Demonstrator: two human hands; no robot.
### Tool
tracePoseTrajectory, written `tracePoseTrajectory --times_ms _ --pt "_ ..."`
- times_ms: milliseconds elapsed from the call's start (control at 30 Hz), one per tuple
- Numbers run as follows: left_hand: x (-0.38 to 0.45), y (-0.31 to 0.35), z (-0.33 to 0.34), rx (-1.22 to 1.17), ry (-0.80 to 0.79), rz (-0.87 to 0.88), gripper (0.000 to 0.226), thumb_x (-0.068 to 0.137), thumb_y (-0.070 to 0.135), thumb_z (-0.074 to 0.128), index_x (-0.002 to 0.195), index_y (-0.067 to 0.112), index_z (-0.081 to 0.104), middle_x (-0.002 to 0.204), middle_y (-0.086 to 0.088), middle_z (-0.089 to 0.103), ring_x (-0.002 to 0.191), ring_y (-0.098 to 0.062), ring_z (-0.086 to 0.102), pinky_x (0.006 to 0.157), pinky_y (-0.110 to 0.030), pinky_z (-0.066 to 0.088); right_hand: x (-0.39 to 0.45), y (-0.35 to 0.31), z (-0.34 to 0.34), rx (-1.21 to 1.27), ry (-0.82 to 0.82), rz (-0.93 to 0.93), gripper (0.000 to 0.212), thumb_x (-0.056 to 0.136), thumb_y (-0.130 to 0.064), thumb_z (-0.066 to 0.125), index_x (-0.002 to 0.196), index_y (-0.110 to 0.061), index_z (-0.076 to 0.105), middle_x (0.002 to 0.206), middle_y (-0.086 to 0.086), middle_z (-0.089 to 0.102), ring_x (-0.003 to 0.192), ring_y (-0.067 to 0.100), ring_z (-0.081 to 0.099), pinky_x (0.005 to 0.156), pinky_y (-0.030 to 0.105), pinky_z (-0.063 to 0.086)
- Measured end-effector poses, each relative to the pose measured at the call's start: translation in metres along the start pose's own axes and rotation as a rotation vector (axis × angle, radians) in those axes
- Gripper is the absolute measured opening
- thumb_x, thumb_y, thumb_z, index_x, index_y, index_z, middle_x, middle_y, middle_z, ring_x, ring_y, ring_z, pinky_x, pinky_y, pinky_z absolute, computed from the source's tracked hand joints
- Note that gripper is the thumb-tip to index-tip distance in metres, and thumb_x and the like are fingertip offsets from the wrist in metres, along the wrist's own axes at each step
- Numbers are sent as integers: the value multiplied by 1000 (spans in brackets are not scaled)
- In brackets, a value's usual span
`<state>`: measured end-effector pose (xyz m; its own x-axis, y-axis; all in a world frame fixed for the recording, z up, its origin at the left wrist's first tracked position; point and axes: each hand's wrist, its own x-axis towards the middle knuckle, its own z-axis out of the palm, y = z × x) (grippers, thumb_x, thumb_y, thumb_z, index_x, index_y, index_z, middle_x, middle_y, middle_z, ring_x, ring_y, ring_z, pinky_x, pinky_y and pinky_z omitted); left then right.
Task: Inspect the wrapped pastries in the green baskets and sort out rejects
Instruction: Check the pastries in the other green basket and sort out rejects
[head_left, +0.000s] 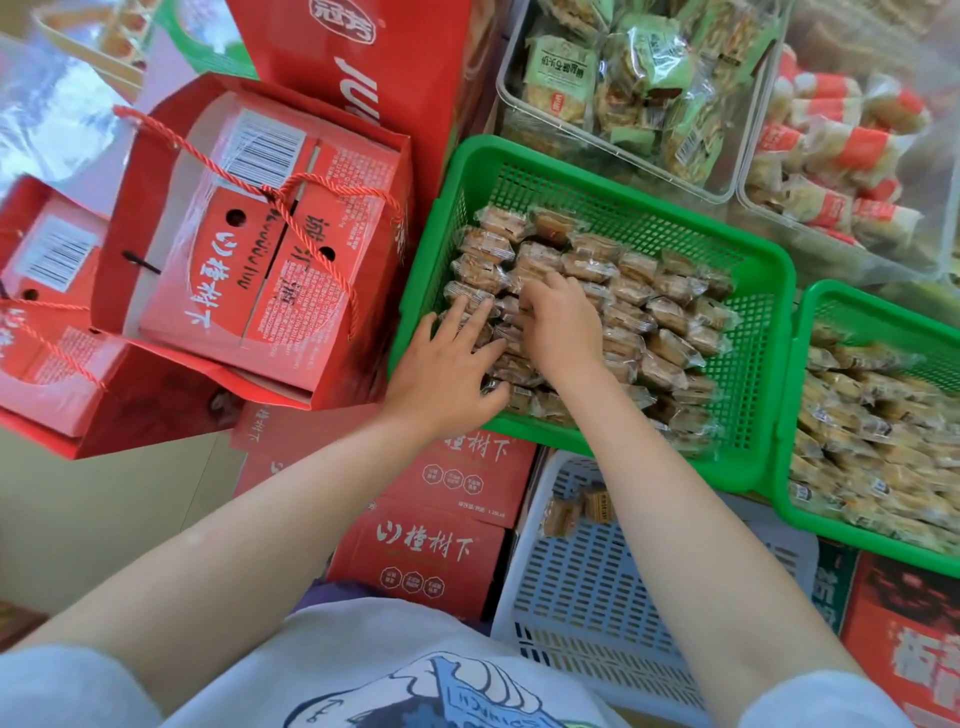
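A green basket (613, 171) in the middle holds several rows of clear-wrapped brown pastries (660, 312). My left hand (447, 364) lies over the basket's near left corner, fingers spread straight on the wrapped pastries there. My right hand (561, 325) is beside it, fingers curled down into the pile around a wrapped pastry, fingertips hidden. A second green basket (810, 312) at the right holds paler wrapped pastries (872, 447). A white-grey basket (587, 582) below holds two or three wrapped pastries (576, 512).
Red gift bags (249, 249) holding red boxes stand at the left, and more red boxes (426, 551) lie under my arms. Clear bins (623, 93) of green-wrapped snacks and red-striped wrapped snacks (841, 145) sit behind the green baskets.
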<state>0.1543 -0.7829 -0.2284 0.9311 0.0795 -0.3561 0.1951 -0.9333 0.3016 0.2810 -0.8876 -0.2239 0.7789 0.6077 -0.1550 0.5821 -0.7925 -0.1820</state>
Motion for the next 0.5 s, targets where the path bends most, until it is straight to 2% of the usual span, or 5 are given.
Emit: tracePoseTrajectory --times_ms 100,200,300,433,500 --pt "0 0 0 0 2 2 65 95 61 30 153 32 39 169 -3 0 155 -27 -5 124 -52 7 1 5 -7 225 -16 43 2 90 -6 65 92 -5 66 96 6 59 99 30 53 71 32 37" --pt "1 -1 0 -12 5 3 65 95 62 30 152 32 40 169 -3 -1 155 -27 -6 124 -51 5 -5 2 -32 449 -18 105 6 94 -11 63 99 -8 63 95 -2 57 89 18 54 70 28 39" --pt "-1 -1 -1 -38 31 6 63 95 61 31 149 31 43 169 -3 2 155 -27 -3 124 -52 7 -24 3 -60 702 62 293 4 98 -19 60 97 -19 56 95 -8 60 81 1 55 68 12 41" --pt "-8 -2 -5 -204 147 75 43 99 43 47 138 31 58 164 -2 27 152 -27 19 120 -52 22 -62 6 -91 1350 186 579 9 103 -13 51 94 -14 54 99 6 68 92 22 69 80 42 59" --pt "-19 5 -22 -642 247 -25 32 99 24 56 130 27 66 148 1 49 138 -18 42 114 -47 35 -84 4 -104 1606 198 627 13 105 -10 46 94 -11 52 98 9 70 90 24 70 75 39 61"
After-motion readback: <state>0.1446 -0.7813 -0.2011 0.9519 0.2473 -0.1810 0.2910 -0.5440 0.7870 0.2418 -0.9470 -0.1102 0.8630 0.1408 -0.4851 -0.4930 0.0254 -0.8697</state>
